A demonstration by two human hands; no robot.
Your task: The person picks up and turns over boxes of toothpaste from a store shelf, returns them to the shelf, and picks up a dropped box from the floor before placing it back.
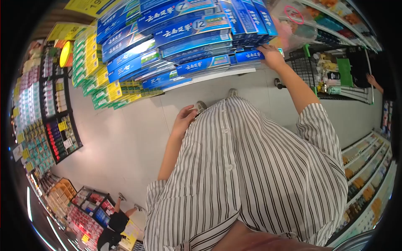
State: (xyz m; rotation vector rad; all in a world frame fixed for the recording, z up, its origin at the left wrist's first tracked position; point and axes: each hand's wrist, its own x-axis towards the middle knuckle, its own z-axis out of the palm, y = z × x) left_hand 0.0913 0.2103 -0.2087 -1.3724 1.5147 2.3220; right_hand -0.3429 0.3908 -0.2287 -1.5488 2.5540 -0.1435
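Note:
My right hand [273,57] reaches out to the lower right corner of a big stacked display. Its fingers are closed round the right end of a blue toothpaste box [248,56] in the lowest visible row at that corner; the fingertips are partly hidden. More blue toothpaste boxes [192,31] with white lettering are piled above and to the left. My left hand [183,120] hangs beside my striped shirt near the waist, fingers loosely bent and apart, with nothing visible in it.
Yellow-and-green boxes [90,62] are stacked left of the blue ones. A shopping cart [303,69] with goods stands at the right, a person's hand [371,79] by it. Shelves [63,121] line the left. Another person [115,224] is at the lower left.

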